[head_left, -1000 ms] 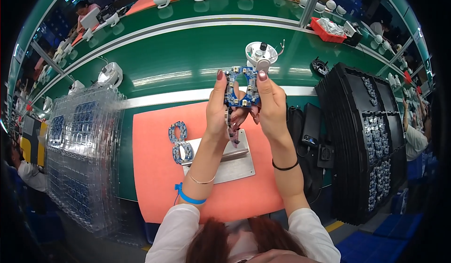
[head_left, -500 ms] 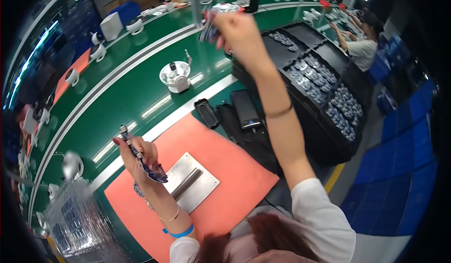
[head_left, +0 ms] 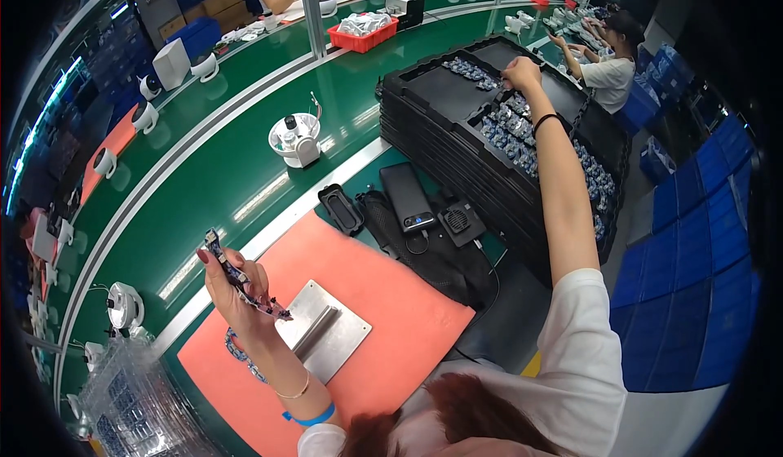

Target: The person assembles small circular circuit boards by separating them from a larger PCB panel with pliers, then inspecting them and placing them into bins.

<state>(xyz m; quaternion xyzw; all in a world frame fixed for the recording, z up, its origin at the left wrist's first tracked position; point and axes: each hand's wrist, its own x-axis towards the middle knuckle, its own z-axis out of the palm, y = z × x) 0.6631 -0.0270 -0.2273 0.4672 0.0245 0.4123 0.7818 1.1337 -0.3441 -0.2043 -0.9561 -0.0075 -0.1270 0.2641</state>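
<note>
The left hand (head_left: pixel 238 300) is pinching a circuit board (head_left: pixel 234 275); the right hand (head_left: pixel 522 73) is curling over the black tray (head_left: pixel 440 91), its grip unclear.

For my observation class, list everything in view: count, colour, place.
bench: at least one, green, middle
mat: one, coral, foreground
plate: one, silver, on mat
loose boards: at least one, blue, on mat
black trays: one stack, black, right
tray boards: many, blue, in black trays
clear trays: one stack, clear, left
gear: several, black, beside mat
white units: several, white, on bench
bin: one, red, far side
crates: many, blue, right
co-workers: at least two, white tops, far side
held boards: at least one, blue, left
left hand: one, bare, around held boards
right hand: one, bare, over black trays
</note>
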